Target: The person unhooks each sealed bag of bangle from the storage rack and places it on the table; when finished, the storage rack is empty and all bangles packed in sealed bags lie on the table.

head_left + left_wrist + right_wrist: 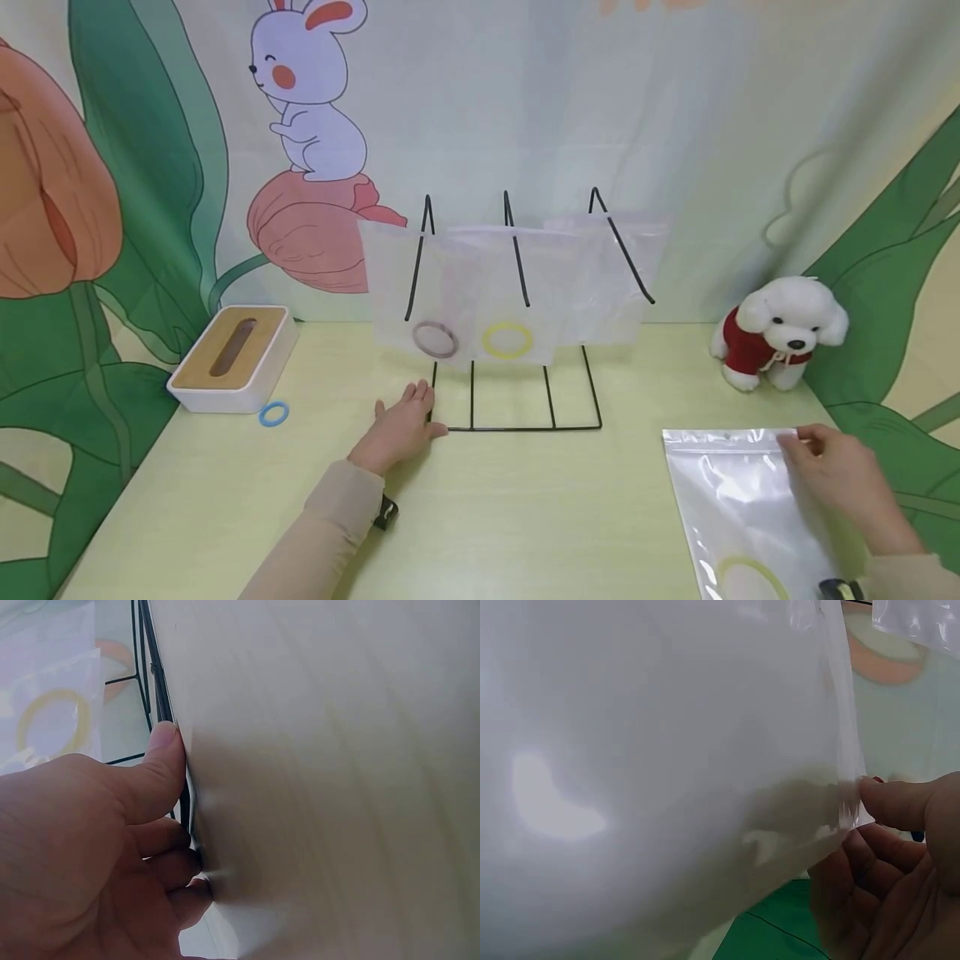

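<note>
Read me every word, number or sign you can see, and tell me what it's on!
No word, number or sign can be read.
Orange shapes on the backdrop: maybe letters, but cut off at the top edge, so unreadable.
Plastic bag in the right hand's fingers: no writing seen.
Box with the wooden-looking top: no writing seen.

Four resealable plastic bags (750, 500), four rings (274, 422), one black wire rack (536, 429), one tissue box (206, 350), one plush dog (772, 310).
</note>
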The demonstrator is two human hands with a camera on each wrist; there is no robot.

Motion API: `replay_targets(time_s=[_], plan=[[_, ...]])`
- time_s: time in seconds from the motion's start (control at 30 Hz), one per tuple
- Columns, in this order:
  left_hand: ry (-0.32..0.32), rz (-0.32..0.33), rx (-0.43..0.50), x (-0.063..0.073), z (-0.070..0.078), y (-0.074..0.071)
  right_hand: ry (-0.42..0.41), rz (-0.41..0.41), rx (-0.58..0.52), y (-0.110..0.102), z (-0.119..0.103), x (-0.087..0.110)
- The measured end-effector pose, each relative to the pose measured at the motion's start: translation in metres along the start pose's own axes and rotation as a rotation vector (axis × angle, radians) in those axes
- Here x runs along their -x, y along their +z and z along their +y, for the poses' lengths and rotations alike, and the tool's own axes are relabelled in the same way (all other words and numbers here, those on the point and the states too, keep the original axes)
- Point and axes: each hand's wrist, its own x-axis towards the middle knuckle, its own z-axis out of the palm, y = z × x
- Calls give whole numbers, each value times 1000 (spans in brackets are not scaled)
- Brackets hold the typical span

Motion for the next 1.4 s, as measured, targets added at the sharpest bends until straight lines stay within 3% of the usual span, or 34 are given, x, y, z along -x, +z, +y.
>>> replay_targets(time_s=[0.17, 0.43, 0.83, 1.03, 1.4], plan=[[-6, -6, 4, -2, 0, 0, 99, -152, 9, -2, 4, -5], [-12, -13, -6, -3, 1, -2, 164, -316, 27, 5, 2, -9], [-3, -9, -6, -1, 3, -3, 27, -318, 65, 15, -4, -4], [-3, -11, -5, 0, 3, -3, 21, -362, 138, 21, -4, -3], [-2, -10, 0, 1, 2, -2, 36, -378, 153, 21, -3, -4]])
